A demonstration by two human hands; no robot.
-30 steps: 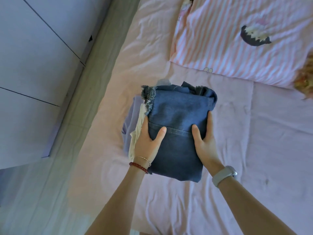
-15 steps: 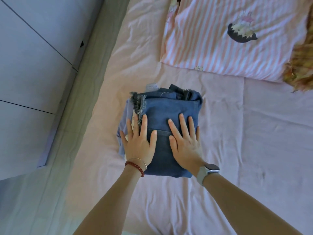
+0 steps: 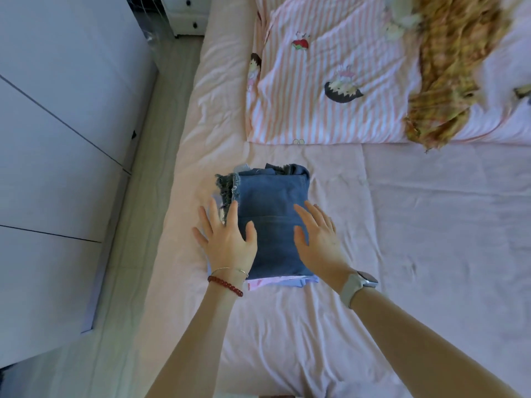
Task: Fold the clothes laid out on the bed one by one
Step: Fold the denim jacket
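Denim tops the pile now: the folded jeans (image 3: 273,222) sit on the stack of folded clothes (image 3: 283,281) near the left edge of the bed (image 3: 431,254), and you no longer press on them. A second ago you gripped their sides, then flattened both palms on top; now your left hand (image 3: 227,239) and right hand (image 3: 319,239) have lifted, fingers straight and spread, holding nothing (the left may still brush the frayed hem). That garment looks done; the yellow plaid garment (image 3: 454,70) beyond, on the striped quilt (image 3: 330,67), is probably next.

Home bedroom: bed (image 3: 431,225), wardrobe (image 3: 57,139)
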